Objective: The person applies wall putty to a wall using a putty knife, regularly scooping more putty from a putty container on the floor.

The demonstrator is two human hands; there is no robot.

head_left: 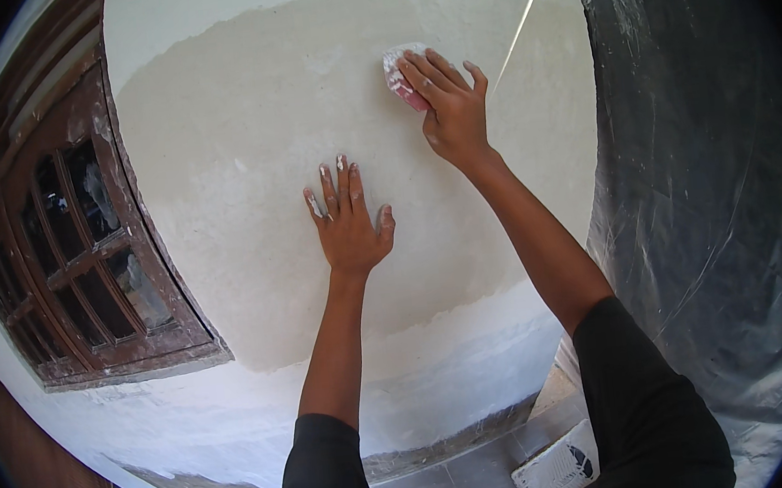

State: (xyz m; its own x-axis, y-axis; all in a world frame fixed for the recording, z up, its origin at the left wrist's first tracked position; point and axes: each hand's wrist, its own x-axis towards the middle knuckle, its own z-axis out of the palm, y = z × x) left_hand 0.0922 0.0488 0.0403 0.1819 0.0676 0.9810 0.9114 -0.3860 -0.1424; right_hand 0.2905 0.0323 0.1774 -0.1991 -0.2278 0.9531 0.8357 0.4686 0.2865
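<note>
My right hand [453, 106] presses a pink pad [407, 75] smeared with white against the upper part of the wall [272, 284]. Its fingers lie over the pad; whether this is a sponge or a folded cloth I cannot tell. Lower and to the left, my left hand [350, 224] rests flat on the same wall with its fingers spread. White paste coats those fingertips. A large beige, damp-looking patch [237, 108] covers most of the wall, with whiter surface above and below it.
To the left is a brown wooden window [81, 246] with dark panes and white smears. Grey plastic sheeting [701, 139] hangs at the right. At the wall's foot, a white rectangular tray-like container [549, 469] with a dark mark stands on grey floor tiles [474, 471].
</note>
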